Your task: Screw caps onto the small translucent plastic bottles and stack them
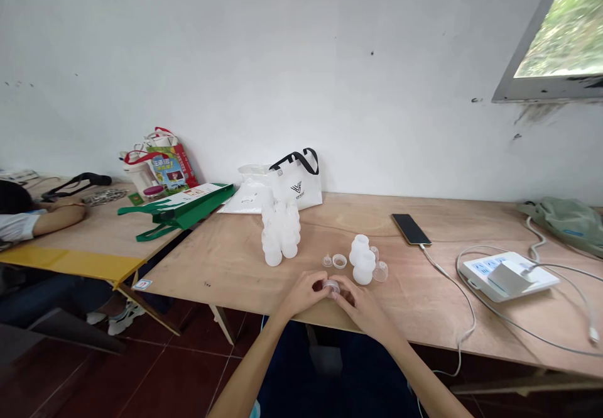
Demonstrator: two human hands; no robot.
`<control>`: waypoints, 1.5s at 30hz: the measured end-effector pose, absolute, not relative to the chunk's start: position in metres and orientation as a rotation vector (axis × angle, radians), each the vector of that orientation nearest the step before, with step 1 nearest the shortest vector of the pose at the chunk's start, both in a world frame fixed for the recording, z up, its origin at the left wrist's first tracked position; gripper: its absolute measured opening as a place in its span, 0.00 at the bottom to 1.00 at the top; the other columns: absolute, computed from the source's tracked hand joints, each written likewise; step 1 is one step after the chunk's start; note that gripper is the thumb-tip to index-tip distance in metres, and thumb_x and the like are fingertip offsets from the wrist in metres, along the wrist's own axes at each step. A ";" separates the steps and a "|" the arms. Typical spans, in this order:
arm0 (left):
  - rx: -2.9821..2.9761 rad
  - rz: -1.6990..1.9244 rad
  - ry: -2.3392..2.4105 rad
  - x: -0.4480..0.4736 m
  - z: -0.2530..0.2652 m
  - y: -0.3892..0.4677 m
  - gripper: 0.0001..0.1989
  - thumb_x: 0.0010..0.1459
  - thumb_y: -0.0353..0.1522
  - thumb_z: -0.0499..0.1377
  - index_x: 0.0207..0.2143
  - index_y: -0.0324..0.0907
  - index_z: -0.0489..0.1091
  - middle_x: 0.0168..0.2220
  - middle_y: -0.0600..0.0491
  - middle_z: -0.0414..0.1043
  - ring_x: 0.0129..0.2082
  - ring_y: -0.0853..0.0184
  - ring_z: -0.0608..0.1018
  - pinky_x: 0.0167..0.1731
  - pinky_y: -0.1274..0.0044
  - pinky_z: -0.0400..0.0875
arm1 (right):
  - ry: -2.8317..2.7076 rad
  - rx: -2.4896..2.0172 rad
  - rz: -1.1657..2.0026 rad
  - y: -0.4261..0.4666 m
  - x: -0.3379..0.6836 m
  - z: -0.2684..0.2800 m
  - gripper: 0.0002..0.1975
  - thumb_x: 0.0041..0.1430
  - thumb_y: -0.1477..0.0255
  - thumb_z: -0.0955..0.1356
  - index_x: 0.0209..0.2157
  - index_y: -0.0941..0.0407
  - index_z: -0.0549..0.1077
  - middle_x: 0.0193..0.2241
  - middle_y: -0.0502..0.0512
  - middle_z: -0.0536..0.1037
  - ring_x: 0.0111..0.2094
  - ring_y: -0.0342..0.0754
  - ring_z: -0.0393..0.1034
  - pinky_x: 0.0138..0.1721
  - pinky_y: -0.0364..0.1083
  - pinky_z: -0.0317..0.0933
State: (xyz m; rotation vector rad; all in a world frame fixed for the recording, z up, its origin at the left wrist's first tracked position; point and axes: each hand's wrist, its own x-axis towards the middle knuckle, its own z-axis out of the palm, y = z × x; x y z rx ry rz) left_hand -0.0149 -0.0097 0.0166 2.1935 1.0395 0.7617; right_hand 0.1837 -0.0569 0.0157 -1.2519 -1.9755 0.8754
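Observation:
My left hand (308, 291) and my right hand (357, 302) meet near the table's front edge. Between their fingertips they hold a small translucent bottle collar (331, 286), partly covered by the fingers. Just beyond them lie a clear bottle teat (326, 260) and a separate collar ring (339, 261). To the right stand a couple of frosted white bottles (363, 267), with clear dome caps (380, 271) beside them. A cluster of several similar white bottles (281, 232) is packed together further back on the left.
Behind the bottles a white bag with black handles (301, 185) leans on the wall. A phone (411, 229) on a charging cable and a white box-like device (509, 275) with cables lie on the right. Leftward are a green bag (188, 209) and another person's arm (59, 218).

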 end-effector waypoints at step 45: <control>2.320 1.055 0.840 -0.015 0.008 -0.010 0.19 0.68 0.42 0.57 0.58 0.49 0.72 0.52 0.48 0.74 0.46 0.63 0.79 0.45 0.72 0.75 | -1.629 -1.098 1.118 -0.056 0.184 0.024 0.26 0.68 0.51 0.62 0.58 0.53 0.64 0.34 0.52 0.78 0.29 0.48 0.73 0.40 0.51 0.69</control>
